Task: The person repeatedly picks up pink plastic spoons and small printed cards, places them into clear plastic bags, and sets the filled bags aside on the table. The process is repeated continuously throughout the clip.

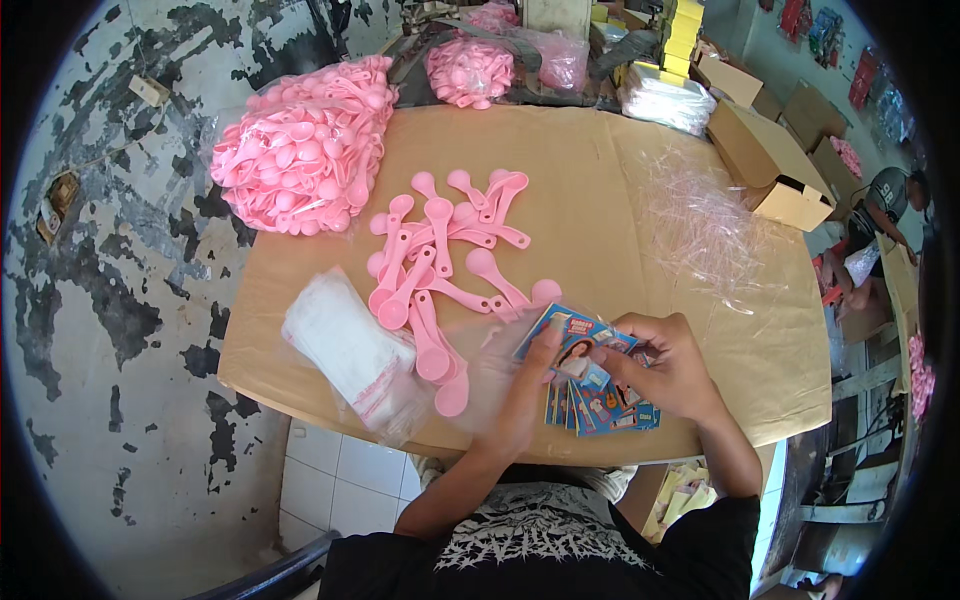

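Near the front edge of the table, both my hands meet at a blue printed card (pixel 578 348) with a picture on it. My left hand (pixel 530 385) is closed on a clear plastic bag (pixel 490 350) beside the card's left end. With thumb and fingers, my right hand (pixel 668 368) pinches the card at its right side. Whether the card is partly inside the bag I cannot tell. Several more blue cards (pixel 605 408) lie fanned out just below. Left of my hands, loose pink measuring spoons (pixel 438 210) are scattered, and a stack of clear plastic bags (pixel 345 335) lies nearby.
A large clear sack of pink spoons (pixel 300 150) stands at the far left, with a smaller one (pixel 470 72) behind. Tangled clear plastic strips (pixel 705 220) lie right. Cardboard box (pixel 775 165) and yellow boxes (pixel 682 38) are at the back right. Another person (pixel 885 200) sits beyond.
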Demonstrator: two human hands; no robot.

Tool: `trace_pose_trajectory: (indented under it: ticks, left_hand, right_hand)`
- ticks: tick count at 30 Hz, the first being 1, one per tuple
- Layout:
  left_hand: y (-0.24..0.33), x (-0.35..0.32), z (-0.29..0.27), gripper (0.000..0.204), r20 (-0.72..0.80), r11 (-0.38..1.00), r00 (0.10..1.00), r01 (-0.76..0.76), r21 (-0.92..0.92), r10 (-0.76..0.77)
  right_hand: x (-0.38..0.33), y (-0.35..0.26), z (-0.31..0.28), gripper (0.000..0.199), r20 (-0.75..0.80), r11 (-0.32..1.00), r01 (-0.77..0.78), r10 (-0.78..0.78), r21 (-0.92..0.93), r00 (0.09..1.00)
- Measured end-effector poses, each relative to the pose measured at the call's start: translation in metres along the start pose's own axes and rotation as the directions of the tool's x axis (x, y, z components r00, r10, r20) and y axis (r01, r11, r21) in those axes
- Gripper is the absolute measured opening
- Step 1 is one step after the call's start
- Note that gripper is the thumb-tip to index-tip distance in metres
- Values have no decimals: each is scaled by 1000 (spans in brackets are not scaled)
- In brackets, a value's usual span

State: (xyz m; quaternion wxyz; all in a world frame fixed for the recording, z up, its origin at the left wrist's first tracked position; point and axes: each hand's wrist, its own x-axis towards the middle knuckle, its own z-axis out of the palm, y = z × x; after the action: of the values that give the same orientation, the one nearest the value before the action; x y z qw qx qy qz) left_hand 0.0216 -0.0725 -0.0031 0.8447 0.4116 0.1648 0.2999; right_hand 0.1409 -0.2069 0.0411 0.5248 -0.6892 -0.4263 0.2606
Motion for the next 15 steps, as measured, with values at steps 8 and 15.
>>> trace_pose_trajectory:
  ticks: [8,15]
  left_hand:
    - [-5,4,8,56,288,984,955,-109,138,66]
    - [2,0,3,62,292,976,941,-121,-180,170]
  right_hand:
    - [13,-2,28,15,-121,982,123,-106,146,987]
    - [8,7,14,19,18,980,183,-185,71,983]
